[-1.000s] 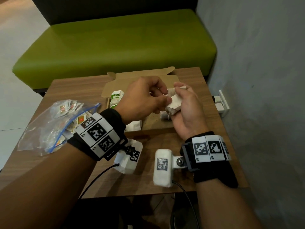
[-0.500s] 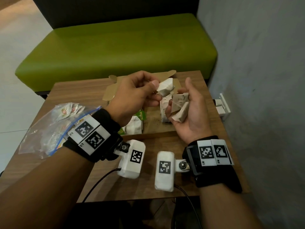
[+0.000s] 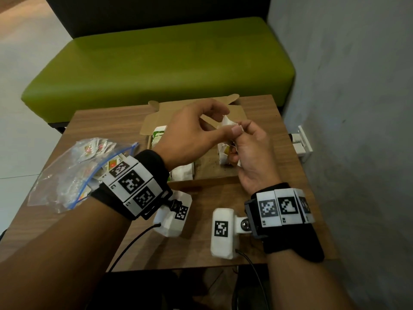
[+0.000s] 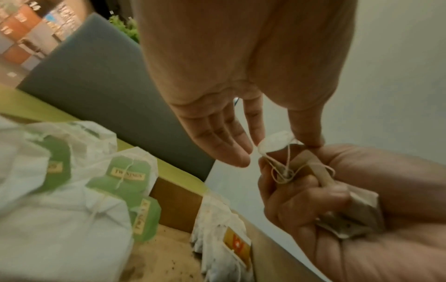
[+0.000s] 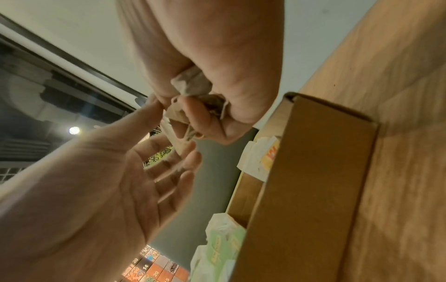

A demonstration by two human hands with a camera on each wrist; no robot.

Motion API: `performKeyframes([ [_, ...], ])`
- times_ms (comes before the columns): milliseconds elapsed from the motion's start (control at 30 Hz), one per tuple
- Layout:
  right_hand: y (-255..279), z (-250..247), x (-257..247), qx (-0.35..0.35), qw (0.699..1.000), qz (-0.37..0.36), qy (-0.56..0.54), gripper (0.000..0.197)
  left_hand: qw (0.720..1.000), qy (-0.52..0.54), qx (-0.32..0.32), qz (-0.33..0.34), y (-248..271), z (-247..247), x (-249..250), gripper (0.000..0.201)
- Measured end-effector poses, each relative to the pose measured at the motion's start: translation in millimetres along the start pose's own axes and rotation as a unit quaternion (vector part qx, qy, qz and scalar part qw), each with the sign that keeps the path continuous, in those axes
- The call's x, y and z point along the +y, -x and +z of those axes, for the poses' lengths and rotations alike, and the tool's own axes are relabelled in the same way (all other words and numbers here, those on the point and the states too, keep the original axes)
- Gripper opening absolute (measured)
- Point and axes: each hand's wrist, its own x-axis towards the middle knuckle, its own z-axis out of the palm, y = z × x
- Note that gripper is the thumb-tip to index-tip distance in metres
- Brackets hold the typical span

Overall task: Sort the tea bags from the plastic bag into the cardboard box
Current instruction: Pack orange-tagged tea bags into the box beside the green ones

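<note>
Over the open cardboard box (image 3: pixel 237 113) my two hands meet. My left hand (image 3: pixel 231 126) pinches one white tea bag (image 3: pixel 226 121) between thumb and forefinger, its other fingers straight. In the left wrist view that tea bag (image 4: pixel 275 141) touches the bundle of brownish tea bags (image 4: pixel 350 209) with tangled strings that my right hand (image 3: pixel 243 139) grips in curled fingers. The right wrist view shows the same bundle (image 5: pixel 193 85) in the fist. The clear plastic bag (image 3: pixel 73 171) with more tea bags lies on the table at the left, partly behind my left wrist.
Inside the box lie green-tagged tea bags (image 4: pixel 128 171) on the left and yellow-tagged ones (image 4: pixel 231 240) on the right. The box stands on a small wooden table (image 3: pixel 201 242). A green bench (image 3: pixel 156 63) is behind it and a grey wall (image 3: pixel 346 108) at the right.
Half a second ago my right palm lay open with the bags and my left hand held one bag apart. Now the right fingers are curled round the bundle and the hands touch.
</note>
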Motion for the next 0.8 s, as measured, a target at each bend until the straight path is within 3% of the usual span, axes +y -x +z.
performKeyframes([
  [100, -0.1, 0.0, -0.1, -0.005, 1.0, 0.007, -0.027, 0.005, 0.998, -0.039, 0.028, 0.032, -2.1, -1.2, 0.3, 0.023],
  [200, -1.3, 0.6, -2.3, -0.012, 0.997, 0.013, -0.08, 0.012, 0.997, 0.025, 0.071, 0.009, -5.1, -6.6, -2.7, 0.017],
  [333, -1.9, 0.4, -1.8, -0.022, 0.995, 0.011, -0.096, 0.014, 0.991, 0.102, 0.082, -0.032, -4.7, -11.5, -1.0, 0.011],
  [467, -3.4, -0.2, -0.6, -0.013, 0.995, 0.011, -0.103, 0.014, 0.977, 0.195, 0.047, -0.078, -4.9, -12.7, 3.7, 0.041],
  [800, -1.2, 0.1, 2.0, -0.014, 0.998, -0.013, -0.058, 0.013, 0.995, 0.096, 0.017, -0.025, 0.4, -8.4, 6.7, 0.018],
])
